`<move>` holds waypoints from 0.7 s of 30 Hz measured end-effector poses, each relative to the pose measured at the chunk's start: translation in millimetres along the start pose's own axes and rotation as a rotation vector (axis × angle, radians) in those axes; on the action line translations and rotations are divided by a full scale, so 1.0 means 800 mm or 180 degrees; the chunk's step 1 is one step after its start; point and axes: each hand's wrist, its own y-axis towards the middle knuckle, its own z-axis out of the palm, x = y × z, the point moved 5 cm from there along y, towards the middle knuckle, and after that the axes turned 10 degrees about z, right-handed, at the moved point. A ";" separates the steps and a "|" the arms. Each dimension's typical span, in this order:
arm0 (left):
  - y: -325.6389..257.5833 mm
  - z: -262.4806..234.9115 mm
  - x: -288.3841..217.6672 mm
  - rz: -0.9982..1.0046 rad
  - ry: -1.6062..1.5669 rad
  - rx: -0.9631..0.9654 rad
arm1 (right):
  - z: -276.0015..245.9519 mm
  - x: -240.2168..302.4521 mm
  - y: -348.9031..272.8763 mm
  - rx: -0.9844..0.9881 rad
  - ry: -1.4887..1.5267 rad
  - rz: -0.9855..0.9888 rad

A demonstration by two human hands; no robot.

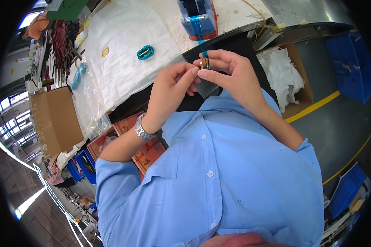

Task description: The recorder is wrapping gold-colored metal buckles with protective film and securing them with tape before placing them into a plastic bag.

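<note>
Both hands pinch a small gold buckle [205,63] just off the table's [235,12] near edge. The left hand [171,88] and right hand [231,72] close fingertips on it. Blue tape [202,43] runs lengthwise from it up to the dispenser [198,18].

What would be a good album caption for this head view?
Both hands, left and right, pinch a small metal buckle against blue tape from a dispenser.

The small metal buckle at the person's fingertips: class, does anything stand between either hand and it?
Nothing visible does. The left hand and right hand both pinch the small metal buckle directly with their fingertips. A strip of blue tape runs from the dispenser down to the buckle, above the hands.
</note>
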 end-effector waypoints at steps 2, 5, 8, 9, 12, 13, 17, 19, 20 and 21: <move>-0.017 0.007 -0.001 0.0528 0.0041 -0.0498 | 0.003 0.002 0.000 0.0008 0.0114 0.0010; -0.029 0.017 -0.026 0.1671 0.0865 -0.0985 | 0.008 0.008 -0.003 0.0122 0.0440 0.0171; -0.025 0.023 -0.021 0.2083 0.1380 -0.1208 | 0.010 0.013 -0.005 0.0125 0.0556 0.0264; -0.024 0.026 -0.024 0.2300 0.1390 -0.1422 | 0.010 0.012 -0.005 0.0123 0.0583 0.0329; -0.018 0.030 -0.026 0.2403 0.1199 -0.1830 | 0.014 0.011 -0.005 0.0055 0.0681 0.0352; -0.016 0.028 -0.023 0.2407 0.1195 -0.1824 | 0.015 0.011 -0.005 0.0011 0.0755 0.0318; -0.012 0.028 -0.025 0.2632 0.1701 -0.1603 | 0.013 0.007 -0.003 -0.0158 0.0702 0.0323; -0.010 0.027 -0.032 0.2575 0.1701 -0.1492 | 0.011 0.016 -0.003 -0.0095 0.0422 0.0186; -0.007 0.025 -0.035 0.2306 0.1571 -0.1411 | 0.011 0.015 -0.002 -0.0097 0.0432 0.0190; -0.004 0.023 -0.036 0.2039 0.1442 -0.1328 | 0.012 0.015 -0.001 -0.0068 0.0409 0.0170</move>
